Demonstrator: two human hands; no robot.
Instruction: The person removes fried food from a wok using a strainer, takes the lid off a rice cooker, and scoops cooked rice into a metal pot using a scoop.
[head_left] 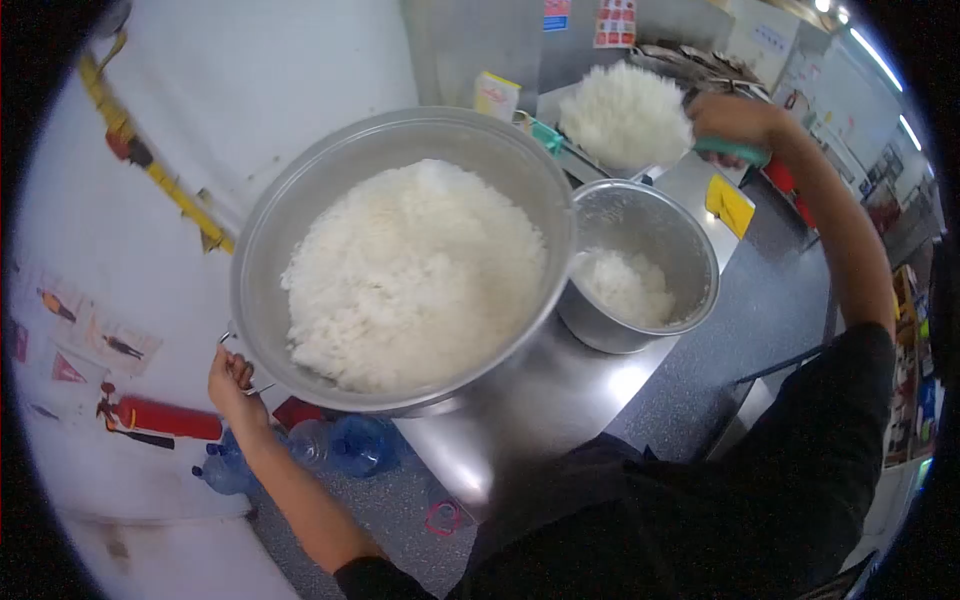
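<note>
A wide metal pot [272, 235] of cooked white rice [415, 275] tilts toward me on the left. My left hand [235, 377] is closed around the wire handle [258, 389] at its lower left edge. Beside it stands a smaller, deeper metal pot [692, 255] with some rice [625, 288] at the bottom. Above and behind this smaller pot, my right hand [738, 125] is closed on a utensil heaped with a mound of rice [625, 118]. The heap hides the utensil's shape. A turquoise strip [735, 153] shows under the right hand.
Both pots are over a steel counter [540, 385]. A yellow cloth or packet [730, 206] lies at its right edge. A teal object [546, 134] sits behind the pots. Large blue bottles [362, 445] stand on the floor, below a red fire extinguisher [168, 417] on the wall.
</note>
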